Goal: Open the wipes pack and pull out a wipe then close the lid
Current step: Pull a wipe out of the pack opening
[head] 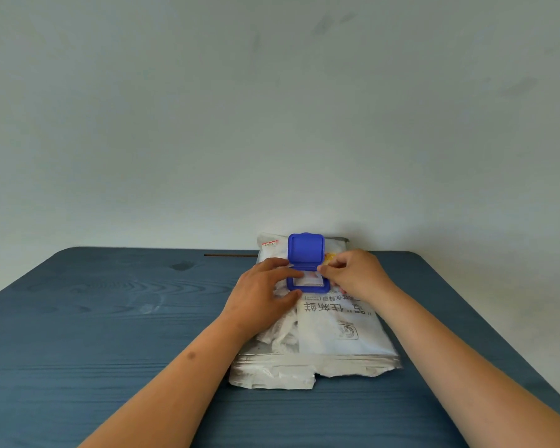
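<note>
The wipes pack [333,328], a white and silver soft packet printed with dark characters, is lying flat on a blue wood-grain table [94,334], towards the far edge and close to a plain pale wall [272,108]. Going from left to right, the left forearm is being stretched in from the lower left, and the left hand [262,294] is being laid palm-down on the left part of the pack, its fingers spread loosely, with the forefinger reaching to the blue frame [307,287] of the opening and the thumb resting beside the frame's near corner; nothing is being gripped by it. Crumpled white material [283,334] is seen just beneath that wrist. In the middle, the blue lid [305,248] is being held open on its hinge, standing upright behind the frame, and a white wipe [309,281] is showing inside the opening. On the right, the right hand [356,274] is being curled into a narrow pinch at the frame's right edge, thumb and forefinger pressed together; whether the wipe itself is being held cannot be told.
</note>
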A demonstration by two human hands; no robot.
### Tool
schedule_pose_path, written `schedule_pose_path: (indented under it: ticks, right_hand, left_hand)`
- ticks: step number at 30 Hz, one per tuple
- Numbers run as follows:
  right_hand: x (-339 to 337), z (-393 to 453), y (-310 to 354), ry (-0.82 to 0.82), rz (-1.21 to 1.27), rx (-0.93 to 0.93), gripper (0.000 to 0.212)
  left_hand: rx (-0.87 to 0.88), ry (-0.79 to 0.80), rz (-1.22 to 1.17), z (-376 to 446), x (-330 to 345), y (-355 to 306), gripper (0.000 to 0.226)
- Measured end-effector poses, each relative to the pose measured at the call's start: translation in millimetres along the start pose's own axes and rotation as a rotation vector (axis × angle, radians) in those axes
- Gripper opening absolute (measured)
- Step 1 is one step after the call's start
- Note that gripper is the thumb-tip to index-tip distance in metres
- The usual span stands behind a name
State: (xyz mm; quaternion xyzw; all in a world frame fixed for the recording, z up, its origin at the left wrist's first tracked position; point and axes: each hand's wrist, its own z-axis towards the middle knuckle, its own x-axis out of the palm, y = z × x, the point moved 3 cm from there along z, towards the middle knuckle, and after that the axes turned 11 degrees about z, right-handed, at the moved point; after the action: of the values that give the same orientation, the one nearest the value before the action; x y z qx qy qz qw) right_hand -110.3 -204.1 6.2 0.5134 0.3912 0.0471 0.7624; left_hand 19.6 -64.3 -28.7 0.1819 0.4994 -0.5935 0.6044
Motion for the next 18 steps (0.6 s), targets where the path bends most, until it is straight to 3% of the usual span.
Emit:
schedule_pose_path:
  ticks: [12, 18]
  right_hand:
    - [2.3, -2.5, -7.5, -0.045, 0.394, 0.209, 0.026]
    - [6.5, -3.4, -7.1, -0.036, 0.372, 0.17, 0.031]
  left_hand:
    - [-0.008, -0.054, 0.077, 1.6, -2.3, -10.3, 0.042]
    - [-0.056, -0.075, 0.271, 11.6, -0.8, -23.3, 0.048]
